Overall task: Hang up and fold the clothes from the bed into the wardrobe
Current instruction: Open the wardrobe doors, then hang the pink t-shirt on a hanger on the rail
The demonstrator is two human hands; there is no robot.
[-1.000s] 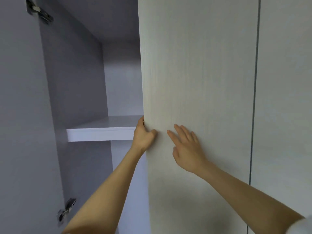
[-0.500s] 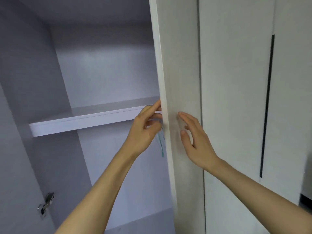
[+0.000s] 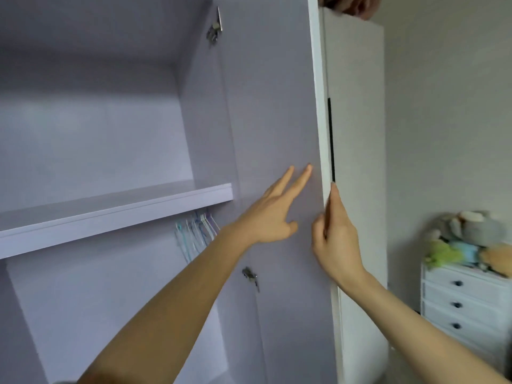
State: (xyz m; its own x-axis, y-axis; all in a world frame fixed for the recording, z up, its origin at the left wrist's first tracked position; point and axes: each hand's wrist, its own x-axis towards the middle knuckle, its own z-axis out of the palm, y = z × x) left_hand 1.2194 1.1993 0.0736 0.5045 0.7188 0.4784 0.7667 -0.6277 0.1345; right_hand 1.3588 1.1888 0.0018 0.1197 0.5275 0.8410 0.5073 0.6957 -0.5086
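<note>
Pale-lilac wardrobe interior (image 3: 97, 128) gapes before you: left hand (image 3: 270, 217) flat and relaxed on the stiff white door panel (image 3: 277, 106), right hand (image 3: 336, 239) clasping its free edge, the best hold; clothes unseen.

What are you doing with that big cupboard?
A person is opening the wardrobe. The right hand grips the edge of the wardrobe door, and the left hand lies flat against its inner side. Inside, the shelf is in view, with hangers below it. No clothes are in view yet.
</note>
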